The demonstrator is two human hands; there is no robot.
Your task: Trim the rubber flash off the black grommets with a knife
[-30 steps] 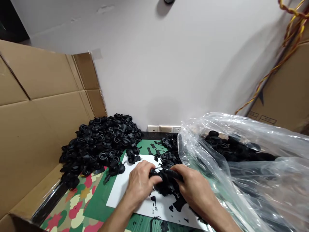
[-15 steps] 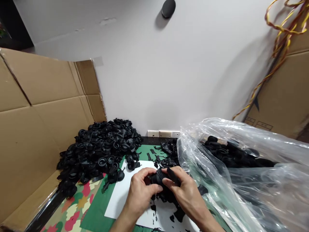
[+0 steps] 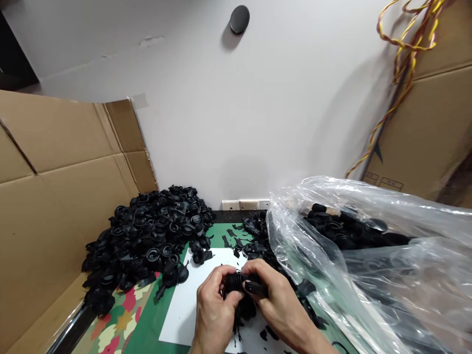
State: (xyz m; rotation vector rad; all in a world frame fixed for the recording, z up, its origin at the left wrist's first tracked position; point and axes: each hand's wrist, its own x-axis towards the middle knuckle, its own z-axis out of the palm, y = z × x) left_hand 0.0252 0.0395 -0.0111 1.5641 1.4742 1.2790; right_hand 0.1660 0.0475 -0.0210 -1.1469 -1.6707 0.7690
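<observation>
A ribbed part point(image 3: 233, 282) is held over the sheet point(image 3: 177, 317), clamped in the grip of the left hand point(image 3: 217, 307); a dark object point(image 3: 257, 289), perhaps a tool, is enclosed by the right hand point(image 3: 280, 302). The part is best pinched firmly, with force directed away from the left hand.

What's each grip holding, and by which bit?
The left grip holds a ribbed black piece by its ridged side. The right grip holds a dark object; which part, I can't tell.
</observation>
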